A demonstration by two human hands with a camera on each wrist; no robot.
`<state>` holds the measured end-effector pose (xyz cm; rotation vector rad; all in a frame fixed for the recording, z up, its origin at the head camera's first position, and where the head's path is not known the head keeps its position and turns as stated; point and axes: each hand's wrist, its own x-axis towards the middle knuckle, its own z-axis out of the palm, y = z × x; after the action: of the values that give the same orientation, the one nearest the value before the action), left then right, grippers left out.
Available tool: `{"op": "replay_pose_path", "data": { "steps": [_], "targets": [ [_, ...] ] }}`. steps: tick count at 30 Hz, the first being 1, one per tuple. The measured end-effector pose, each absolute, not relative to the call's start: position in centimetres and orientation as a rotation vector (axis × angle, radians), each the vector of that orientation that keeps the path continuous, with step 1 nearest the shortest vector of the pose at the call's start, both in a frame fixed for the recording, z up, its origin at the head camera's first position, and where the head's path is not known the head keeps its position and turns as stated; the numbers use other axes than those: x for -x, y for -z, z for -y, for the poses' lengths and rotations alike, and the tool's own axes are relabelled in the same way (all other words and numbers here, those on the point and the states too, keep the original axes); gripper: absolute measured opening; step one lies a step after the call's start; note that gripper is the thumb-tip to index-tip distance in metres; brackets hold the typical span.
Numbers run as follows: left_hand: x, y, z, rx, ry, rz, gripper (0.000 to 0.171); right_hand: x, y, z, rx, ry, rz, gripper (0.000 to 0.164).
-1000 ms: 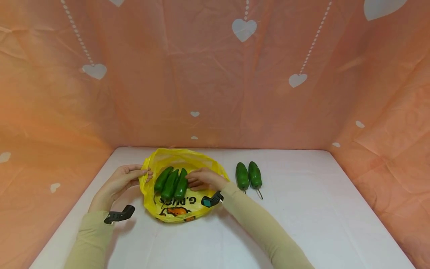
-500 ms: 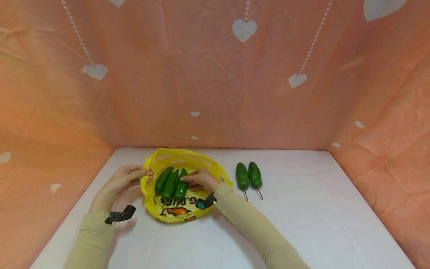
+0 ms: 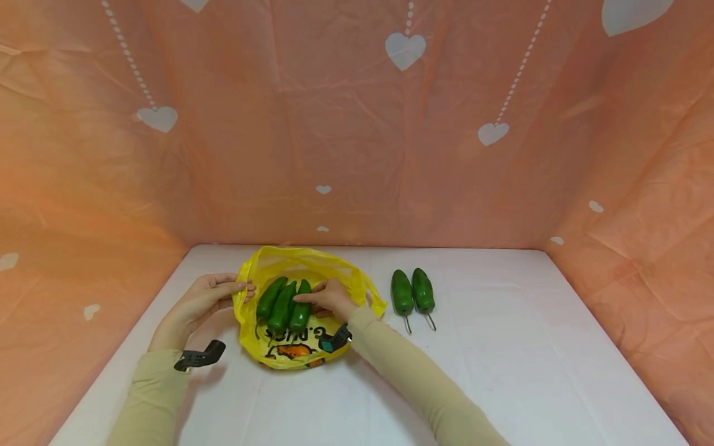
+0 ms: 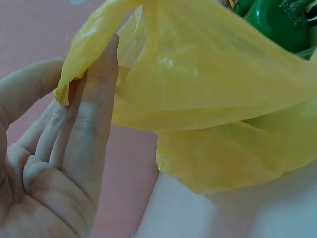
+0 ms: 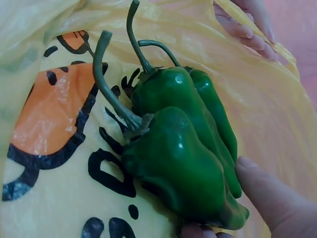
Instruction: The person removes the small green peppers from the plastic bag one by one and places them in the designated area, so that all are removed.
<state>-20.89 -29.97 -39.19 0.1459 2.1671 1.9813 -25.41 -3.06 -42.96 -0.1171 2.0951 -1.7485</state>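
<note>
A yellow plastic bag (image 3: 312,255) with black lettering and an orange print lies with its mouth spread wide. My left hand (image 3: 198,306) pinches the bag's left rim between thumb and fingers, seen closely in the left wrist view. Inside the bag, three green peppers lie side by side: a left one (image 3: 270,300), a middle one (image 3: 282,308) and a right one (image 3: 300,314). My right hand (image 3: 333,298) reaches into the bag and grips the right pepper near its tip, thumb on one side and fingertips beneath. Its stem (image 5: 106,74) curves up.
On the white table (image 3: 502,371), right of the bag, two more green peppers (image 3: 401,292) lie next to each other, stems toward me. An orange cloth backdrop (image 3: 357,136) with white hearts stands behind and along both sides.
My right hand has moved left inside the bag, its thumb coming over onto the right pepper. The bag's right rim shows farther out. My left hand stays on the rim.
</note>
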Motion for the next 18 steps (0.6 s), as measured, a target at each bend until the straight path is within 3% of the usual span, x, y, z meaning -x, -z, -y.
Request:
{"op": "replay_pose_path", "data": {
  "steps": [14, 18],
  "targets": [
    [20.89, 39.18, 29.84, -0.140, -1.953, -2.191, 0.043, 25.33, 42.82, 3.16, 0.095, 1.752, -2.098, 0.060],
    [20.92, 39.23, 29.84, -0.145, -1.950, -2.194, 0.042, 25.65, 42.53, 2.88, 0.085, 1.718, -2.065, 0.040]
  ]
}}
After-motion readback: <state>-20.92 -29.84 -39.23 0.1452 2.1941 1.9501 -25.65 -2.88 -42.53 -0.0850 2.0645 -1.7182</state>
